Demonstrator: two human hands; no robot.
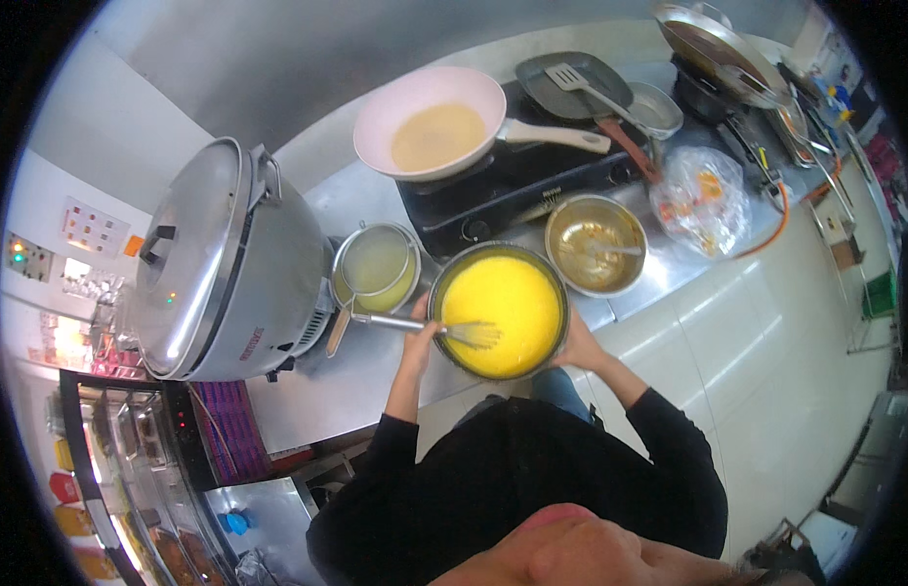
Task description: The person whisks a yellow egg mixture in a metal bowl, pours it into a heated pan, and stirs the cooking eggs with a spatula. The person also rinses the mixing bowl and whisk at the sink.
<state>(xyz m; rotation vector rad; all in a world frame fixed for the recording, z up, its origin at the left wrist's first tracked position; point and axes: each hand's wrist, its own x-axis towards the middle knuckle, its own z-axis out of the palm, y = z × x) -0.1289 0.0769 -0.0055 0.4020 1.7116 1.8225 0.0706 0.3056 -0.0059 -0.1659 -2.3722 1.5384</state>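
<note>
Both my hands hold a dark round pot [438, 357] filled with bright yellow liquid [509, 304]. At its left rim, my left hand [420, 333] grips the side, with its thumb over the handle of a wire whisk [395, 322]. The whisk's wires dip into the yellow liquid. My right hand [577, 340] supports the right side, its fingers partly hidden by the pot. Left of the pot, a fine mesh strainer [377, 258] rests over a metal bowl [411, 289] of pale yellow liquid. A steel bowl [599, 278] with brown residue and a utensil inside stands to the right.
Behind the pot is a black gas stove [523, 198] carrying a pink frying pan [428, 121] with light liquid and a grey square pan [534, 73] under a slotted spatula [566, 76]. A large rice cooker [278, 256] stands left; a plastic bag [706, 201] lies right.
</note>
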